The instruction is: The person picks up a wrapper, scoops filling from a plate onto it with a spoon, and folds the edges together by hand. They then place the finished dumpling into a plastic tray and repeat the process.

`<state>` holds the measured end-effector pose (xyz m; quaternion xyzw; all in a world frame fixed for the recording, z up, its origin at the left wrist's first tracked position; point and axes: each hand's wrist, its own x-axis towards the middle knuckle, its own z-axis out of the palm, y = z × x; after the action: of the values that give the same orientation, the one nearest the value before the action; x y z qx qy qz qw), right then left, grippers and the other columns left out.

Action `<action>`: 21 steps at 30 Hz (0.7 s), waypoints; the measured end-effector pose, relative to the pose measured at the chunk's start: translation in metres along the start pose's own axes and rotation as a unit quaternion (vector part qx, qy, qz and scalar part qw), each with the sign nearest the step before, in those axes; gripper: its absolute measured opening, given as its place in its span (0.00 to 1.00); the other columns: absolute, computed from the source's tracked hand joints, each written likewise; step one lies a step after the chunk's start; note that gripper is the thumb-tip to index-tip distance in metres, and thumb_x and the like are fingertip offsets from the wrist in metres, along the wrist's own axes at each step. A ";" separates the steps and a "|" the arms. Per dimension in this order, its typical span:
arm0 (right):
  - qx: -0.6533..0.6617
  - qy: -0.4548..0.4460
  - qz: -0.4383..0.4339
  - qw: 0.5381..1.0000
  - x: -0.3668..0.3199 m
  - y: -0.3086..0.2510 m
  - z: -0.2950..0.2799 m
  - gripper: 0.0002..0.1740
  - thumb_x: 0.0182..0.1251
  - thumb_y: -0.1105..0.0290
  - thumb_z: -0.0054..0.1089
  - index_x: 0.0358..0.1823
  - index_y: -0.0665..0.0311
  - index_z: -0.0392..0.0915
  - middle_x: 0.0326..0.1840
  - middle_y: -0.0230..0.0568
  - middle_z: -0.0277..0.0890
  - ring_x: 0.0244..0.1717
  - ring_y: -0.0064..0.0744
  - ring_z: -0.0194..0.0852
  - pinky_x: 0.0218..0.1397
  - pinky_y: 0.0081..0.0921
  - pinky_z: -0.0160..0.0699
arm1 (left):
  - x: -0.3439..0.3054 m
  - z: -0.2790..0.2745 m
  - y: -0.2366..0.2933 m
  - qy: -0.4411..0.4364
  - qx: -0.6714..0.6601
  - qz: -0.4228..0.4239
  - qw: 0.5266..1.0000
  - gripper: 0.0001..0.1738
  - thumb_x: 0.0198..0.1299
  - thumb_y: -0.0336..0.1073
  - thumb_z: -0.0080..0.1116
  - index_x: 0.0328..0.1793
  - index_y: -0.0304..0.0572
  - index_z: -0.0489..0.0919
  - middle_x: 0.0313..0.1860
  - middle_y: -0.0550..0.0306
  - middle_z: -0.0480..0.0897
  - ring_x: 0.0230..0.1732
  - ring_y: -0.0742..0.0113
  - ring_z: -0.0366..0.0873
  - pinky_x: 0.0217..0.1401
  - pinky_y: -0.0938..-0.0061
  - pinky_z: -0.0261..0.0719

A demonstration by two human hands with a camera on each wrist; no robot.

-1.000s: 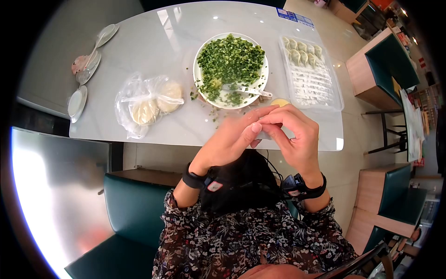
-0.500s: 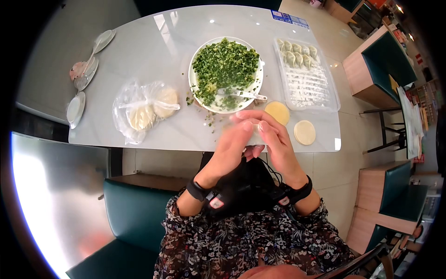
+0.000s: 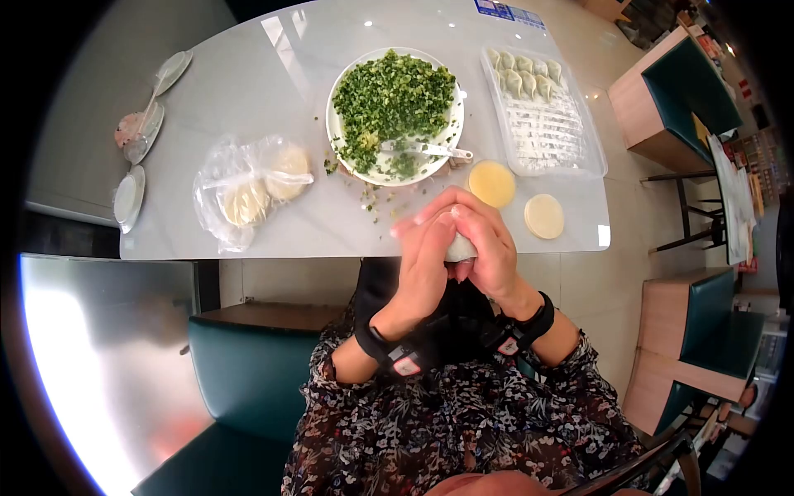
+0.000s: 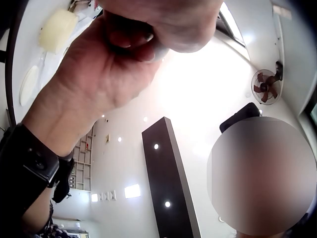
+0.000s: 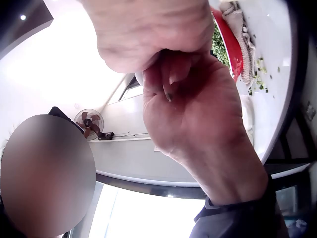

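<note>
Both hands meet close to the table's near edge, wrapped around a pale, filled dumpling. My left hand folds its fingers over one side, thumb on the top edge. From the other side my right hand squeezes too, its thumb beside the left one. Only a rounded bit of dough shows between the palms. In the wrist views the left hand and right hand overlap with curled fingers, and the dumpling is mostly hidden. Just beyond the hands lie a yellowish stack of round wrappers and a single wrapper.
A white dish of chopped greens holds a white-handled utensil. Several dumplings sit in a floured plastic tray at right. Bagged dough rounds lie left, near small plates. Green crumbs dot the table.
The hands have gone from pinching the dough's edge with fingertips to closing together around it. They have shifted slightly, uncovering the wrapper stack and the single wrapper.
</note>
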<state>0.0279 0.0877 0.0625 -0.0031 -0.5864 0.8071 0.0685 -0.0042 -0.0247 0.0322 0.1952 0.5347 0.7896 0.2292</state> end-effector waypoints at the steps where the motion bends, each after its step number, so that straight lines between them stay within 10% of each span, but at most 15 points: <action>1: -0.002 0.020 -0.017 1.000 -0.002 0.002 0.001 0.21 0.78 0.65 0.35 0.47 0.73 0.76 0.39 0.47 0.84 0.41 0.27 0.82 0.47 0.22 0.80 | -0.004 -0.005 -0.012 -0.009 0.065 0.070 0.995 0.18 0.80 0.39 0.40 0.51 0.35 0.79 0.39 0.58 0.78 0.35 0.74 0.74 0.33 0.78 0.73; 2: -0.001 0.022 -0.014 1.000 -0.004 0.002 0.001 0.21 0.78 0.65 0.35 0.47 0.73 0.76 0.39 0.47 0.84 0.41 0.27 0.82 0.47 0.22 0.80 | -0.007 -0.008 -0.021 -0.019 0.130 0.141 0.981 0.18 0.80 0.37 0.42 0.61 0.36 0.80 0.53 0.57 0.79 0.49 0.72 0.76 0.43 0.76 0.79; 5: -0.022 0.029 -0.011 0.999 -0.004 -0.003 0.003 0.20 0.77 0.65 0.35 0.46 0.73 0.76 0.39 0.47 0.84 0.41 0.27 0.82 0.46 0.21 0.79 | -0.010 -0.004 -0.015 -0.017 -0.028 0.014 0.999 0.16 0.79 0.35 0.43 0.60 0.36 0.80 0.53 0.56 0.79 0.50 0.72 0.76 0.47 0.75 0.79; 14: 0.038 -0.002 0.001 0.999 -0.006 -0.010 0.005 0.18 0.76 0.69 0.39 0.46 0.75 0.77 0.45 0.54 0.84 0.49 0.39 0.84 0.58 0.32 0.79 | -0.019 0.003 -0.019 0.027 -0.029 0.025 0.999 0.13 0.79 0.36 0.44 0.55 0.36 0.77 0.53 0.56 0.79 0.51 0.71 0.76 0.50 0.74 0.78; 16: -0.068 0.027 0.012 0.997 -0.008 -0.014 0.010 0.21 0.75 0.63 0.36 0.44 0.72 0.77 0.34 0.41 0.82 0.32 0.21 0.78 0.30 0.15 0.73 | -0.018 0.003 -0.022 0.033 -0.048 0.025 0.998 0.12 0.79 0.36 0.44 0.53 0.37 0.77 0.53 0.55 0.79 0.52 0.71 0.75 0.51 0.74 0.78; 21: -0.065 0.037 -0.046 0.996 -0.007 -0.009 0.015 0.21 0.75 0.63 0.36 0.44 0.70 0.77 0.32 0.39 0.81 0.27 0.18 0.75 0.21 0.13 0.66 | -0.014 -0.005 -0.014 -0.012 -0.124 -0.005 0.992 0.12 0.78 0.36 0.45 0.49 0.38 0.77 0.46 0.57 0.79 0.44 0.73 0.77 0.42 0.76 0.78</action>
<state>0.0342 0.0753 0.0750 -0.0101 -0.6340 0.7627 0.1273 0.0069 -0.0319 0.0167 0.1721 0.4308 0.8461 0.2625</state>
